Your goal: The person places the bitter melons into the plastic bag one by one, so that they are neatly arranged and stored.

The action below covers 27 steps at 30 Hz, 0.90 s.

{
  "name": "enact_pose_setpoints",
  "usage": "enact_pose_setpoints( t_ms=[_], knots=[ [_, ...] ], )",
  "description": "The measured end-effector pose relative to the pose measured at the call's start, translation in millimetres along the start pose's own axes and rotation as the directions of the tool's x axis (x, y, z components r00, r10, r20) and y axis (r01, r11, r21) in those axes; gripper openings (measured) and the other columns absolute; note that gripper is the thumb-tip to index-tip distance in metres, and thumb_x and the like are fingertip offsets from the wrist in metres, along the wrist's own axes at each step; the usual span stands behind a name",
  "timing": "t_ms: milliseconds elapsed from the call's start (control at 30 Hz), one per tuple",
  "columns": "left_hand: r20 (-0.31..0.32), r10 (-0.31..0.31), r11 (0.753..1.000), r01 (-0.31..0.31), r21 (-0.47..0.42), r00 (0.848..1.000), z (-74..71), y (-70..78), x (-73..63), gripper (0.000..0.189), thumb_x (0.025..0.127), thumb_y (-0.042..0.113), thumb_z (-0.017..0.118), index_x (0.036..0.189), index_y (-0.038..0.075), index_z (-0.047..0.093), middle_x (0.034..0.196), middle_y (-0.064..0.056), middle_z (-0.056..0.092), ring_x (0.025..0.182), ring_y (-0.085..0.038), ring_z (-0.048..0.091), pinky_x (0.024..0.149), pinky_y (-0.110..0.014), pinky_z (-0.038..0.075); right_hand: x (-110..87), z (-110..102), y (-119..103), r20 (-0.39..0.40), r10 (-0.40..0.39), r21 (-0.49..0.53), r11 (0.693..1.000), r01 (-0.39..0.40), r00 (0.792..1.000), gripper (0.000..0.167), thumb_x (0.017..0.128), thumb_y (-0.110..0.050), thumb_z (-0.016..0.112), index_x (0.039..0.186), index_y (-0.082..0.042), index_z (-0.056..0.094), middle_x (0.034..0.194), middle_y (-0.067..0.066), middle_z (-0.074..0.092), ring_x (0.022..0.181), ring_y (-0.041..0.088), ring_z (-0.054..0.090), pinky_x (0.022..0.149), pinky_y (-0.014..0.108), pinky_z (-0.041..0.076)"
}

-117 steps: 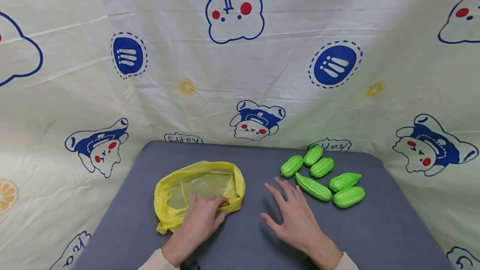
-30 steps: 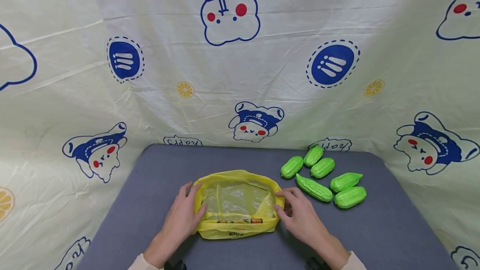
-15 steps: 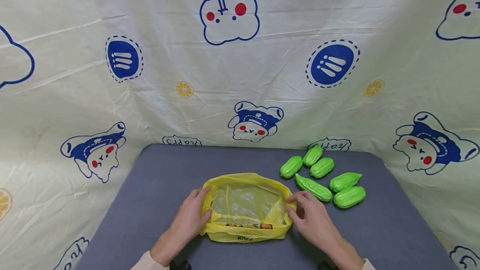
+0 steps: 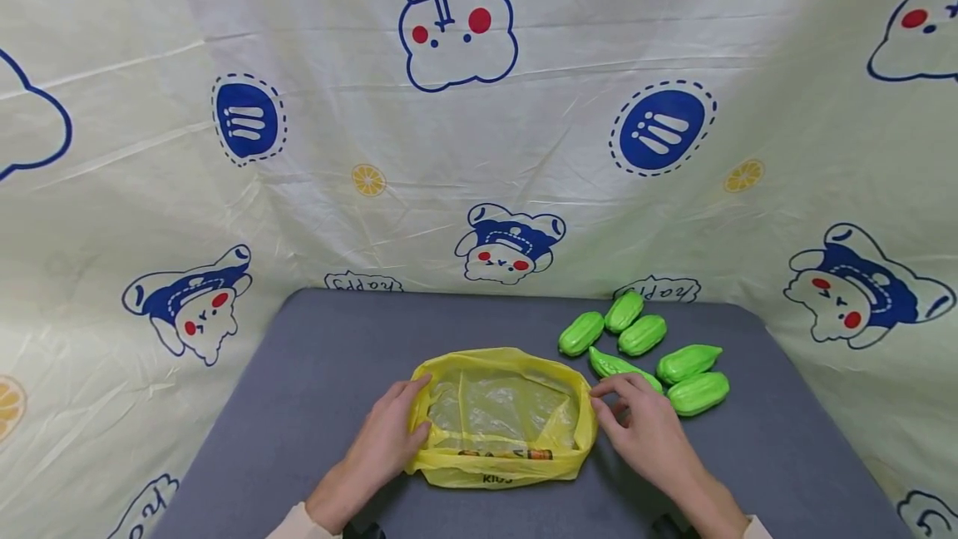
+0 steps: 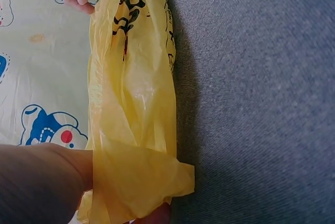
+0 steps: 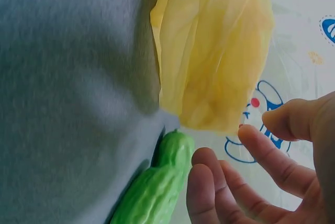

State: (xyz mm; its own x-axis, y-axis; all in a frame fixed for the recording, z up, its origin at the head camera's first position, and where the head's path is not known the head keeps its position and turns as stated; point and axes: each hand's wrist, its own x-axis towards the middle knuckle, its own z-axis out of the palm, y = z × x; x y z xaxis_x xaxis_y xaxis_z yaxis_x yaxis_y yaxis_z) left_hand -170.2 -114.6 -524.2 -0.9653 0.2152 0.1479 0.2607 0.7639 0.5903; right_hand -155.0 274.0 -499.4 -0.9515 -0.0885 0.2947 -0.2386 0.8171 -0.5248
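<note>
Of the lettering before me I can read blue "happy", printed twice on the patterned cloth just beyond the far edge of the table, and what seems a dark, partly obscured "KIDS" on the yellow bag, whose other print is too creased to decipher.

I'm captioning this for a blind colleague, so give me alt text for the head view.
A left hand holds one side of an open yellow plastic bag on a dark grey table, the right hand at its other side. Six elongated, ridged green vegetables lie back right, before a pale cartoon-printed sheet.
</note>
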Motion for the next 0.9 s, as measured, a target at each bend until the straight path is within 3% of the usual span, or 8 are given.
enact_pose_setpoints(
  t_ms=[200, 467, 667, 900],
  knots=[
    [0.012, 0.002, 1.0, -0.002, -0.003, 1.0, 1.8, 0.7, -0.1, 0.069, 0.098, 0.004, 0.088, 0.163, 0.005, 0.065, 0.149, -0.023, 0.072, 0.135, -0.045, 0.075, 0.108, -0.061, 0.065, 4.7, -5, 9, 0.019, 0.033, 0.009, 0.999, -0.033, 0.999, 0.011, 0.108, -0.014, 0.084, 0.118, -0.017, 0.085, 0.119, 0.008, 0.077, 0.086, 0.007, 0.074, 0.073, 0.028, 0.061],
    [0.03, 0.012, 1.0, -0.012, -0.009, 0.999, 3.4, 1.1, 0.9, 0.069, 0.098, 0.003, 0.088, 0.163, 0.004, 0.065, 0.149, -0.024, 0.072, 0.134, -0.045, 0.075, 0.107, -0.061, 0.066, 12.6, -8, 27, -0.033, -0.028, -0.063, 0.998, 0.026, 0.999, 0.03, 0.104, -0.012, 0.088, 0.133, -0.009, 0.082, 0.126, 0.016, 0.076, 0.097, 0.025, 0.079, 0.08, 0.042, 0.062],
    [0.029, 0.02, 1.0, -0.02, -0.005, 0.999, 3.4, 0.7, 1.0, 0.068, 0.098, 0.003, 0.088, 0.162, 0.003, 0.065, 0.147, -0.024, 0.073, 0.132, -0.045, 0.076, 0.107, -0.062, 0.065, 20.7, -8, 41, -0.04, -0.028, -0.127, 0.992, 0.022, 0.999, 0.041, 0.101, -0.015, 0.091, 0.14, -0.008, 0.079, 0.128, 0.021, 0.074, 0.103, 0.033, 0.074, 0.078, 0.047, 0.058],
    [0.05, 0.019, 1.0, -0.018, -0.018, 0.999, 2.6, 1.0, 1.3, 0.067, 0.1, 0.004, 0.087, 0.163, 0.003, 0.064, 0.15, -0.025, 0.071, 0.134, -0.046, 0.075, 0.108, -0.063, 0.065, 26.6, -6, 52, -0.046, -0.035, -0.17, 0.985, 0.026, 0.998, 0.049, 0.097, -0.017, 0.095, 0.143, -0.006, 0.079, 0.133, 0.025, 0.072, 0.113, 0.043, 0.072, 0.088, 0.064, 0.059]
  ],
)
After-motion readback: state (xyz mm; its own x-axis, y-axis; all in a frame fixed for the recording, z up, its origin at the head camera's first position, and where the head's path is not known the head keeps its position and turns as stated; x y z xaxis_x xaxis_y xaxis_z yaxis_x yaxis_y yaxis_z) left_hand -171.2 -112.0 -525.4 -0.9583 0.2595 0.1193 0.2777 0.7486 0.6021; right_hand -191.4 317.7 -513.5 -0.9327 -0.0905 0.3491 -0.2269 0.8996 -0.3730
